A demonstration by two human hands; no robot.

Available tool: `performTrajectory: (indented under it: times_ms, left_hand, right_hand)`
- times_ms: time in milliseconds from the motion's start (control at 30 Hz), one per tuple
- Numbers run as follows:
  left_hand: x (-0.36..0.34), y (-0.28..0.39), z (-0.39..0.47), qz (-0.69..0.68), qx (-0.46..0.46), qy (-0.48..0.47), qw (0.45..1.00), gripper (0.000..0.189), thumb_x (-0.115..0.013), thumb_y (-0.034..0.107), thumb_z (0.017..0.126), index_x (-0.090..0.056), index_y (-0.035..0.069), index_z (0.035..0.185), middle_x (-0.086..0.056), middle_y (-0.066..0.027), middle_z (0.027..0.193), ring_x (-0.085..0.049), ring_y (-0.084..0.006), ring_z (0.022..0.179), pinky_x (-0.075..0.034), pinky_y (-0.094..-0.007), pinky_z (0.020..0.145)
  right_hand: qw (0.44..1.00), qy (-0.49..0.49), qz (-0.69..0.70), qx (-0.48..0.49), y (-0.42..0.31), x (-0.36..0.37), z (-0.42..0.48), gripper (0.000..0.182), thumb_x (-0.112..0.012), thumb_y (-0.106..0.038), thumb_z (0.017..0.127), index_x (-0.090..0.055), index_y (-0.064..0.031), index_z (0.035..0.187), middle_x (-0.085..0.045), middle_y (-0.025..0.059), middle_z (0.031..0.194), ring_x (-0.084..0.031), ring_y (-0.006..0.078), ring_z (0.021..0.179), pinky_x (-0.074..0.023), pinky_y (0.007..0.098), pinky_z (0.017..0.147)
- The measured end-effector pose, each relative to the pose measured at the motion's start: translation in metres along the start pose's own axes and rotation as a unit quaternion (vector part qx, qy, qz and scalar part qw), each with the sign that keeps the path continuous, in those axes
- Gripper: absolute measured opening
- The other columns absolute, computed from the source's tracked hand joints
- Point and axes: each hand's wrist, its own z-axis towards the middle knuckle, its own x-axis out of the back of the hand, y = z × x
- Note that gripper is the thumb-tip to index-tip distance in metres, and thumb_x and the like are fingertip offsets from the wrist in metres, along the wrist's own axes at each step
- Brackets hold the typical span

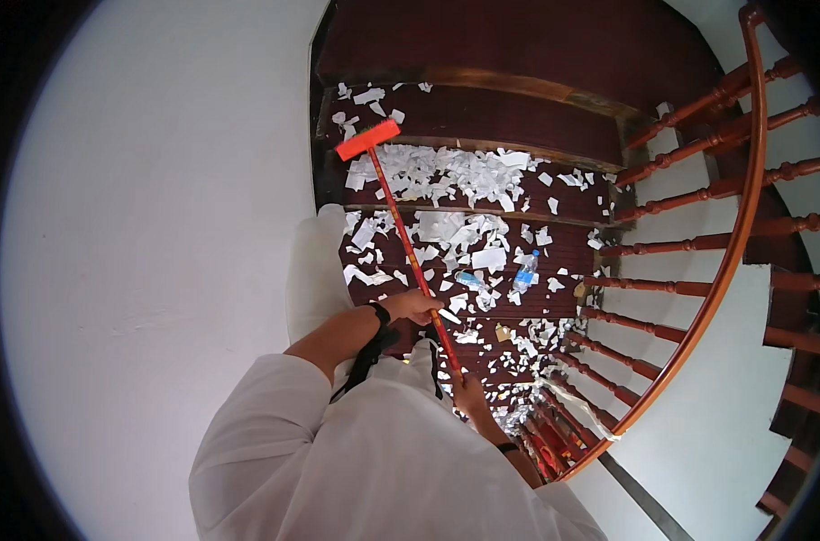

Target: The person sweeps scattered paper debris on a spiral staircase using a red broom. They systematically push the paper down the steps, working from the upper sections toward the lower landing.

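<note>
My left hand (415, 308) is closed around the middle of a red broom handle (401, 226). Nearer my body, my right hand (469, 395) grips the same handle close to its end. The red broom head (368, 140) is at the left side of a dark red stair step, close to the wall, with paper scraps around it. A dense heap of torn white paper (450, 172) lies just right of the head. More torn paper (460, 237) covers the step below, where a clear plastic bottle (525, 272) with a blue cap and label lies.
A white wall (159, 203) borders the stairs on the left. A curved wooden handrail (727, 257) with turned balusters (660, 287) runs along the right. Scraps (538, 338) spread over the lower steps, with a small tan piece (503, 333). White material (579, 402) hangs by the rail.
</note>
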Motion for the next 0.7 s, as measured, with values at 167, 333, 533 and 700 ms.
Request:
performTrajectory:
  times_ms: [167, 333, 533, 700]
  left_hand:
    - [-0.015, -0.013, 0.033, -0.166, -0.041, 0.024, 0.985, 0.017, -0.065, 0.019, 0.082, -0.063, 0.004, 0.086, -0.067, -0.0064, 0.083, -0.067, -0.0195, 0.075, -0.056, -0.0347, 0.071]
    - [-0.030, 0.006, 0.026, -0.185, -0.068, 0.031, 0.980, 0.018, -0.063, 0.018, 0.085, -0.060, 0.001, 0.089, -0.067, -0.0105, 0.084, -0.068, -0.0229, 0.075, -0.058, -0.0365, 0.070]
    - [0.023, 0.037, 0.033, -0.257, -0.143, 0.107, 0.950, 0.013, -0.059, 0.016, 0.087, -0.056, 0.003, 0.086, -0.063, -0.0096, 0.077, -0.066, -0.0244, 0.072, -0.057, -0.0392, 0.067]
    - [0.086, 0.067, 0.025, -0.230, -0.197, 0.165, 0.939, 0.019, -0.050, 0.022, 0.094, -0.051, 0.002, 0.095, -0.060, -0.0096, 0.080, -0.065, -0.0244, 0.069, -0.057, -0.0399, 0.066]
  right_hand:
    - [0.998, 0.029, -0.049, 0.012, 0.040, 0.012, -0.036, 0.045, -0.050, -0.043, 0.090, -0.062, 0.0002, 0.086, -0.062, 0.0191, 0.065, -0.063, 0.0373, 0.066, -0.0464, 0.0458, 0.057]
    - [0.998, 0.025, -0.050, 0.008, 0.061, 0.020, -0.019, 0.043, -0.050, -0.042, 0.092, -0.061, 0.0002, 0.089, -0.057, 0.0163, 0.057, -0.060, 0.0322, 0.053, -0.0412, 0.0421, 0.049]
    - [0.998, -0.011, -0.025, 0.050, -0.015, 0.029, 0.025, 0.043, -0.044, -0.040, 0.095, -0.059, 0.0007, 0.097, -0.063, 0.0257, 0.079, -0.062, 0.0433, 0.079, -0.0465, 0.0488, 0.066]
    - [0.994, -0.002, 0.053, 0.097, -0.080, 0.002, 0.074, 0.049, -0.040, -0.045, 0.096, -0.058, 0.0004, 0.098, -0.062, 0.0262, 0.077, -0.062, 0.0444, 0.081, -0.0465, 0.0484, 0.068]
